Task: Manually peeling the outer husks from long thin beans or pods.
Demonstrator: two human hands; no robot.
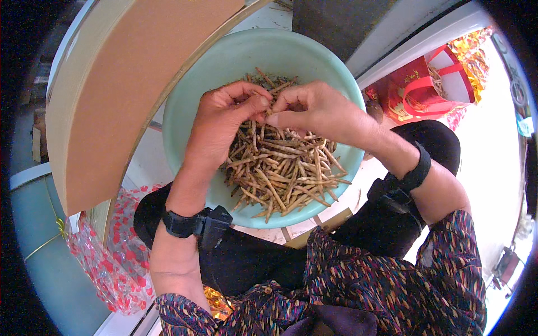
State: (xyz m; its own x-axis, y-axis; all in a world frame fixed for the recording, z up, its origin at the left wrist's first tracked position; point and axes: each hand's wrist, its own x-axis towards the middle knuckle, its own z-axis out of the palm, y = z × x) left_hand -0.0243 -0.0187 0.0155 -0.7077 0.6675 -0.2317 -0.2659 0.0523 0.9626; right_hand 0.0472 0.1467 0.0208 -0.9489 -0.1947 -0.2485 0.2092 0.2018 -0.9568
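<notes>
A pale green plastic basin [185, 122] stands before me, with a heap of dried bean pods [290, 168] in it. Above the heap my left hand [231, 111] and my right hand [323, 111] meet, thumbs and forefingers pinched together. A small piece of dry pod [269, 111] shows between the fingertips, mostly covered by them. Darker bits and a few pods lie beyond the hands, towards the basin's far side. Several pods in the near part of the heap lean towards the basin wall.
A curved-looking brown board [117, 84] rises close on the left. At the right stands a red gift bag [420, 90] with pods inside. Clear plastic wrap with red spots [122, 252] lies at lower left. My black-trousered knees [433, 143] flank the basin.
</notes>
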